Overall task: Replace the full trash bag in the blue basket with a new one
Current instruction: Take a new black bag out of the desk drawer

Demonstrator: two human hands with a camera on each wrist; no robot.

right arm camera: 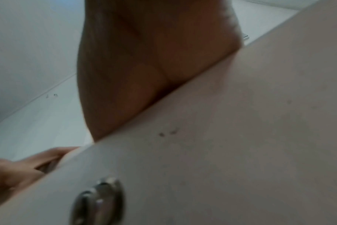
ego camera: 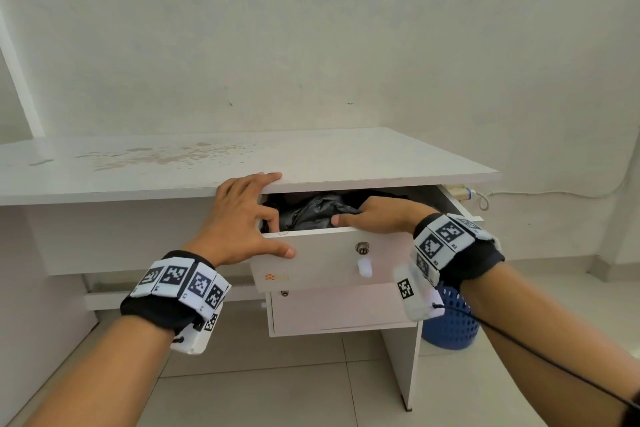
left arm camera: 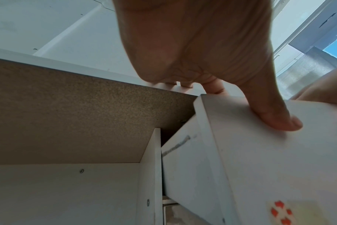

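Observation:
The desk's top drawer [ego camera: 329, 260] stands partly open with crumpled black trash bags [ego camera: 318, 210] inside. My left hand [ego camera: 273, 234] holds the drawer front's left corner: its thumb [left arm camera: 275, 118] presses the front face [left arm camera: 279, 167], the index finger hooks over the top edge, and the other fingers lie on the desk edge. My right hand [ego camera: 360, 213] reaches into the drawer and rests on the bags, thumb stretched along the front's top edge. Its fingertips are hidden. The drawer front [right arm camera: 221, 152] blocks them in the right wrist view. The blue basket [ego camera: 453, 322] stands on the floor right of the desk, partly behind my right wrist.
The white desk top [ego camera: 311, 156] overhangs the drawer, leaving a narrow gap. A lock [ego camera: 362, 248] and a white knob [ego camera: 364, 267] sit on the drawer front. A lower compartment [ego camera: 339, 308] is below. A cord [ego camera: 481, 199] runs along the wall at right. The floor is tiled.

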